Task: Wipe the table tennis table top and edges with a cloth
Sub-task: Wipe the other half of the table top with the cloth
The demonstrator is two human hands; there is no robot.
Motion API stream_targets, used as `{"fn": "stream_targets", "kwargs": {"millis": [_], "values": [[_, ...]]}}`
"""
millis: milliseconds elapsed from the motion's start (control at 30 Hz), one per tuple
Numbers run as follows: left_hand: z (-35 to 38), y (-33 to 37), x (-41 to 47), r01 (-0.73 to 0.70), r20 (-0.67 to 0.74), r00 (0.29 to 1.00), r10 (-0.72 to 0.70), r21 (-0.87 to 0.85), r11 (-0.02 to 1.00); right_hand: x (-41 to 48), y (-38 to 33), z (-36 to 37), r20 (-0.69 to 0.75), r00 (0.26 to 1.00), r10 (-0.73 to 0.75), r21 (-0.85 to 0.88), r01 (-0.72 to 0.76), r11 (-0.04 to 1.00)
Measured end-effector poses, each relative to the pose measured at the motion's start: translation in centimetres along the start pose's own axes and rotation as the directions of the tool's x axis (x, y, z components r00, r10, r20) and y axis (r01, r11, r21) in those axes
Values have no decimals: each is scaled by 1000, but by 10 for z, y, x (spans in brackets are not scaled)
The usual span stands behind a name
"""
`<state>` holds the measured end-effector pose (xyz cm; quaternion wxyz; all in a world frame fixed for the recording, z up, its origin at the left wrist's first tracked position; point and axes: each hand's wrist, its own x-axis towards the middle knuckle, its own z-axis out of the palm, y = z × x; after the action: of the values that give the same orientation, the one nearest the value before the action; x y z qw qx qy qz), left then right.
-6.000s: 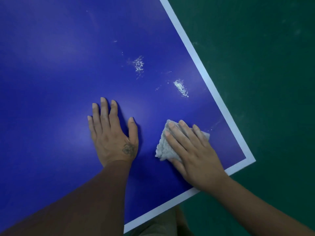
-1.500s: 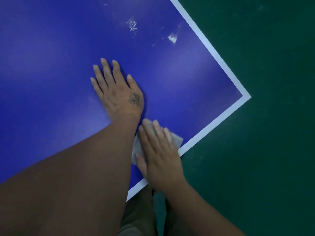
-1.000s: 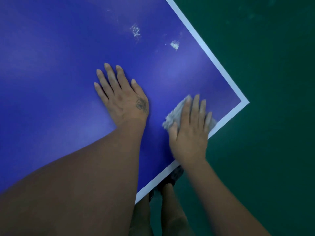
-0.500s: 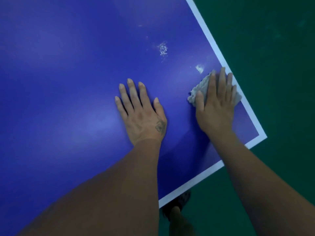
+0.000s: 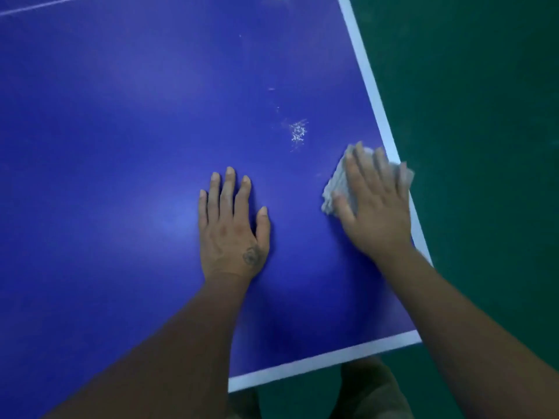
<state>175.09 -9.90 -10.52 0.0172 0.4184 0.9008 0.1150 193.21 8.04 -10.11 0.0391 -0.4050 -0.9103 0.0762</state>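
Moved up the 3 o'clock edge, the cloth (image 5: 334, 189) under the flat right hand (image 5: 376, 213) overhangs the table (image 5: 121, 146) and may slip off, skipping the 10 o'clock smear (image 5: 298, 134); left hand (image 5: 231, 234) lies flat, empty.

floor (image 5: 484, 116): dark green, faintly scuffed | person's leg (image 5: 372, 391): brownish (dim, blurred), at bottom edge

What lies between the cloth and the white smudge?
Nothing visible: only bare blue table top separates the cloth, under the right hand, from the white smudge. The left hand rests off that path.
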Motion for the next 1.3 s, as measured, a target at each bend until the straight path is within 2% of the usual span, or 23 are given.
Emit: {"fn": "stream_targets", "kwargs": {"millis": [33, 100, 167, 267, 333, 367, 400, 467, 500, 567, 667, 800, 867, 967, 1000, 1033, 1067, 1133, 1167, 1233, 1300], "values": [[-3, 1, 0, 7, 2, 1000, -7, -12, 1000, 10, 3, -2, 22, 1000, -1, 7, 1, 1000], [-6, 8, -2, 60, 9, 998, -59, -22, 998, 2, 5, -4, 37, 995, -98, 30, 97, 995], [-6, 34, -4, 216, -9, 976, -217, -41, 976, -32, 6, -5, 71, 960, -270, 67, 265, 962], [3, 77, -7, 460, -60, 884, -463, -65, 886, -74, 22, -7, 122, 827, -548, 169, 527, 833], [10, 86, -5, 488, -86, 868, -490, -42, 872, -44, 43, -9, 106, 747, -656, 171, 636, 752], [12, 85, -4, 489, -91, 867, -489, -25, 872, -17, 51, -8, 87, 757, -647, 163, 630, 759], [13, 82, -5, 490, -84, 869, -488, -6, 872, 12, 59, -8, 70, 805, -589, 145, 576, 804], [13, 81, -7, 499, -80, 864, -497, 5, 866, 66, 69, -13, 95, 934, -344, 115, 333, 936], [13, 83, -7, 500, -85, 863, -498, 4, 866, 79, 69, -14, 117, 970, -215, 108, 203, 973], [11, 86, -6, 487, -93, 869, -486, -8, 873, 75, 60, -14, 125, 986, -113, 94, 101, 990], [12, 84, -4, 484, -111, 870, -481, 1, 875, 25, 43, -11, 100, 972, -212, 91, 203, 975], [12, 85, -4, 482, -121, 870, -479, -2, 876, -46, 28, -6, 143, 907, -396, 175, 371, 912], [11, 85, -3, 480, -129, 869, -477, -7, 877, -49, 22, -4, 140, 840, -523, 217, 490, 845], [12, 84, -4, 478, -135, 870, -474, -3, 878, -8, 18, 0, 115, 674, -730, 245, 693, 678], [12, 84, -4, 480, -140, 868, -476, -1, 877, 15, 20, 2, 106, 658, -745, 221, 715, 663], [12, 84, -4, 480, -145, 868, -476, -3, 877, 37, 23, 3, 92, 699, -709, 193, 686, 702], [12, 85, -4, 481, -147, 867, -476, -6, 877, 59, 28, 3, 79, 780, -621, 170, 603, 779], [12, 85, -3, 487, -143, 865, -482, -2, 874, 87, 34, 0, 72, 925, -374, 123, 364, 923], [12, 86, -3, 490, -137, 864, -485, 3, 872, 89, 33, -1, 76, 962, -261, 105, 252, 962], [11, 86, -4, 492, -126, 864, -488, 4, 871, 70, 21, -2, 61, 989, -135, 82, 130, 988], [11, 85, -4, 488, -125, 866, -484, 3, 873, 31, 4, 0, 74, 973, -218, 104, 210, 972]]}}
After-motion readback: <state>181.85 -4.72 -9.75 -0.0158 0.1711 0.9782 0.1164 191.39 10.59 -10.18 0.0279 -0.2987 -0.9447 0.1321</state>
